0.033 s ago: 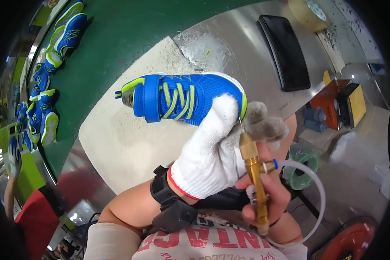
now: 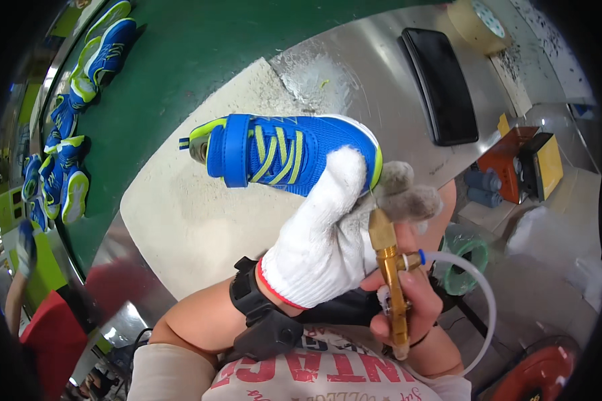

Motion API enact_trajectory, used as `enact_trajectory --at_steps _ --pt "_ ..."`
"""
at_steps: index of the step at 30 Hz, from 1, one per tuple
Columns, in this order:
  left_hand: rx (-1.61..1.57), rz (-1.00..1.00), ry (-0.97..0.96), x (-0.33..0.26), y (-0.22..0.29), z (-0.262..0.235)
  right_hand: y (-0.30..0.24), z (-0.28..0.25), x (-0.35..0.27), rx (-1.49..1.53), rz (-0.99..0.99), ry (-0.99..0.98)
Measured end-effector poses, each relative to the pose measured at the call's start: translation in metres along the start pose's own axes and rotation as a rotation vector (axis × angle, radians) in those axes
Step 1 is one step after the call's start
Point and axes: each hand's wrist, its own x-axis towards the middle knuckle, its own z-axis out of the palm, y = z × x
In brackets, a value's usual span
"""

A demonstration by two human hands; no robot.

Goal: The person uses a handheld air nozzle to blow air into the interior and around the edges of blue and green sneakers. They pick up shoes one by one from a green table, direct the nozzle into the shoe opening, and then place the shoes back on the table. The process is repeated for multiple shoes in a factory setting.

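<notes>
My left hand [image 2: 328, 247], in a white knit glove with a black wrist strap, grips a blue shoe [image 2: 274, 154] by its toe. The shoe has yellow-green laces, a blue strap and a white sole, and is held sideways above a beige pad [image 2: 194, 214]. My right hand [image 2: 415, 301], bare, is shut on a brass nozzle tool [image 2: 389, 267] held upright. The tool's tip touches the shoe's toe edge beside the grey, dirty glove fingertips. A clear tube [image 2: 483, 294] loops from the tool's side.
More blue and yellow-green shoes [image 2: 80, 73] lie in a row on the green belt at far left. On the steel table are a black flat slab [image 2: 441, 83] and a tape roll [image 2: 478, 23]. An orange box [image 2: 515, 160] sits right; another person's arm [image 2: 17, 267] shows at left.
</notes>
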Motion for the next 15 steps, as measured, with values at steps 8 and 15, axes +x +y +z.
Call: enact_trajectory --at_steps 8,15 --pt "-0.034 0.086 0.283 -0.027 0.032 0.009 0.014 0.018 0.015 0.131 0.0 0.179" --pt "0.477 0.471 0.489 -0.052 0.145 0.026 0.021 0.015 0.089 0.483 0.208 0.269"
